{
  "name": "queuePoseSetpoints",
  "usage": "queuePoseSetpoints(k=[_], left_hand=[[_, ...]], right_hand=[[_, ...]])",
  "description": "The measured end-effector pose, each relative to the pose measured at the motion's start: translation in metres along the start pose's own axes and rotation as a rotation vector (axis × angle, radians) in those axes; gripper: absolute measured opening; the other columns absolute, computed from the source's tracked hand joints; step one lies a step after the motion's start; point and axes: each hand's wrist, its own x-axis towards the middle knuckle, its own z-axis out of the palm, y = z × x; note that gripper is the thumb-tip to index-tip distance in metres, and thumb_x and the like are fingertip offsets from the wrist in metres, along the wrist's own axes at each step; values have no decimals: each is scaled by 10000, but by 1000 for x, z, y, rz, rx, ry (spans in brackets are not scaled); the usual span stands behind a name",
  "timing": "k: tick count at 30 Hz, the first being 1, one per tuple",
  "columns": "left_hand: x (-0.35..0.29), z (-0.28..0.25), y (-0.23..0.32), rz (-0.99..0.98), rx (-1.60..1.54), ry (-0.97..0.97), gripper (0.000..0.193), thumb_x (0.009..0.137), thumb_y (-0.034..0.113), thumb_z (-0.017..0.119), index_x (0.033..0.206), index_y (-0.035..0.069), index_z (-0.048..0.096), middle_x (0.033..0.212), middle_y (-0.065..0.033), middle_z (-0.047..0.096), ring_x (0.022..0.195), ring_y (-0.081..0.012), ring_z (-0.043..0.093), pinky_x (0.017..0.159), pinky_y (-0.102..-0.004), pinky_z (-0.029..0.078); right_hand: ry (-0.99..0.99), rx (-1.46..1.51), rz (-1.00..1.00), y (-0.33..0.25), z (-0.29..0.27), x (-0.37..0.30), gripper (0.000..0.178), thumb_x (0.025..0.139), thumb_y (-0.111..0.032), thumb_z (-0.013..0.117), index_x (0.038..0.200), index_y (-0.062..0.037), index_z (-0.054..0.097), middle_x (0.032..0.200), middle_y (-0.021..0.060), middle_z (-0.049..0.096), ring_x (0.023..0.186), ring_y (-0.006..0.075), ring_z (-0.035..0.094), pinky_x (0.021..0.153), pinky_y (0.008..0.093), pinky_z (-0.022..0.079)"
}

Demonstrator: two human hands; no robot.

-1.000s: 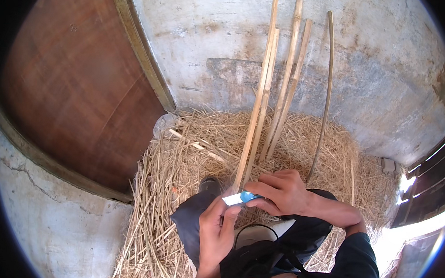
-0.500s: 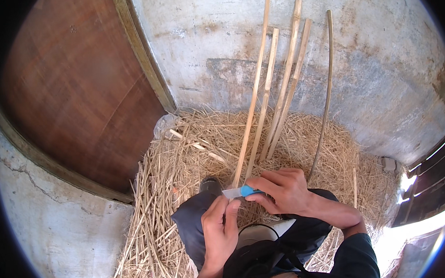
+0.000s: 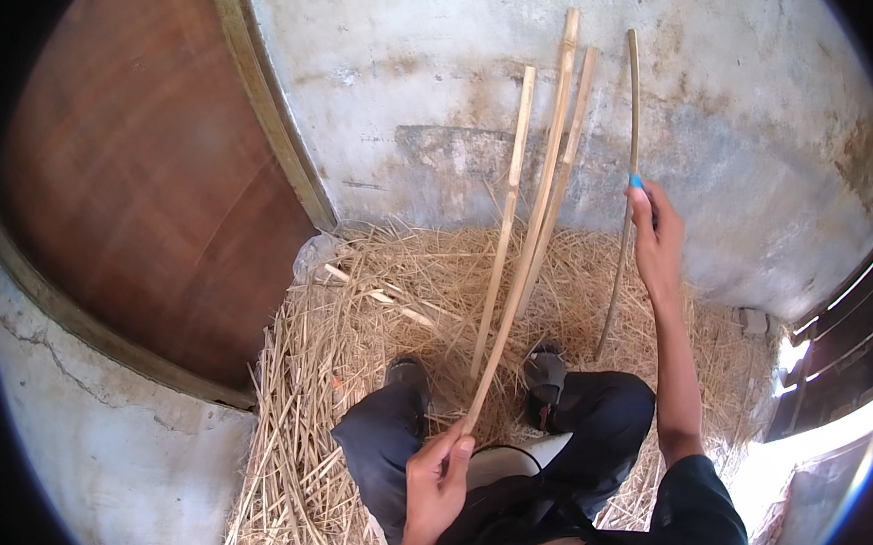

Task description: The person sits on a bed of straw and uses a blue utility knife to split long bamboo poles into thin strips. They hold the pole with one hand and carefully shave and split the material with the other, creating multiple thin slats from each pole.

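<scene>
My left hand (image 3: 440, 482) pinches the lower end of a pale bamboo strip (image 3: 499, 355) between thumb and fingers, just above my lap. The strip slants up and away to the right, overlapping other pale strips, so its upper end is hard to single out. Out to the far right, my right hand (image 3: 655, 229) is closed around a knife; only a bit of its blue handle (image 3: 636, 181) shows, and the blade cannot be made out. That hand overlaps a thin, darker stick (image 3: 634, 98) by the wall; whether they touch is unclear.
Another pale strip (image 3: 516, 172) leans toward the stained wall (image 3: 741, 113). Straw (image 3: 316, 414) covers the floor around my shoes (image 3: 544, 370). A brown panel (image 3: 150, 178) with a wooden frame stands left. Dark slats (image 3: 835, 372) edge the right side.
My right hand has swung up and right with the knife, away from the left hand. The left hand has lowered slightly; the held strip tilts further right.
</scene>
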Motion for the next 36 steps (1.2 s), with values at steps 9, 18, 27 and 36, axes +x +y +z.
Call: queuePoseSetpoints(k=[9, 18, 27, 36], left_hand=[[32, -17, 14, 103, -63, 72, 376, 1123, 184, 643, 1441, -16, 660, 795, 77, 518, 625, 1, 424, 538, -193, 347], [34, -8, 30, 25, -168, 50, 341, 1057, 104, 726, 1370, -31, 706, 930, 21, 653, 723, -11, 463, 584, -201, 361], [35, 0, 42, 215, 23, 72, 356, 1056, 108, 734, 1374, -49, 698, 926, 39, 630, 713, 14, 457, 570, -178, 330], [36, 4, 37, 177, -42, 24, 174, 1072, 74, 667, 1187, -44, 724, 777, -21, 566, 671, -69, 459, 583, -266, 375]], right_hand=[[-538, 186, -144, -63, 3, -91, 219, 1074, -269, 638, 1133, -62, 676, 803, 118, 625, 661, 294, 646, 619, 403, 500], [-671, 268, -627, -94, 14, -129, 349, 935, -342, 809, 1152, -95, 693, 827, 66, 657, 646, 289, 679, 567, 386, 536], [-610, 223, -616, -99, 18, -133, 369, 922, -348, 824, 1148, -90, 690, 811, 54, 646, 596, 274, 667, 517, 380, 515], [-592, 240, -643, -103, 18, -133, 382, 912, -350, 825, 1158, -90, 693, 778, 40, 629, 586, 262, 664, 507, 376, 508]])
